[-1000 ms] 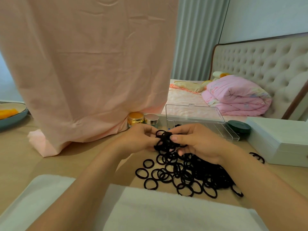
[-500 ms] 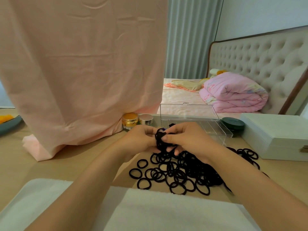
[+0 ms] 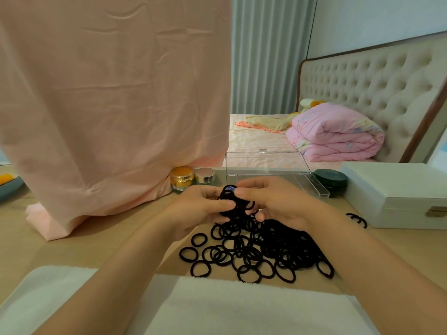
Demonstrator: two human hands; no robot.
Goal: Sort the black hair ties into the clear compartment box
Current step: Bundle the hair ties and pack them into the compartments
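- Pink cloth (image 3: 108, 105), soft and creased, hangs at left
- Left hand (image 3: 200, 210) curls round a bunch of hair ties (image 3: 229, 205), thumb on top
- Right hand (image 3: 280, 204) pinches the same bunch; the step looks like gathering a batch
- Loose pile (image 3: 266, 250) of black, matte, stretchy rings lies on the table (image 3: 72, 250) under both hands
- Clear compartment box (image 3: 316, 188), hard plastic, lid up, sits just behind; next the bunch likely needs lifting over a compartment and letting go
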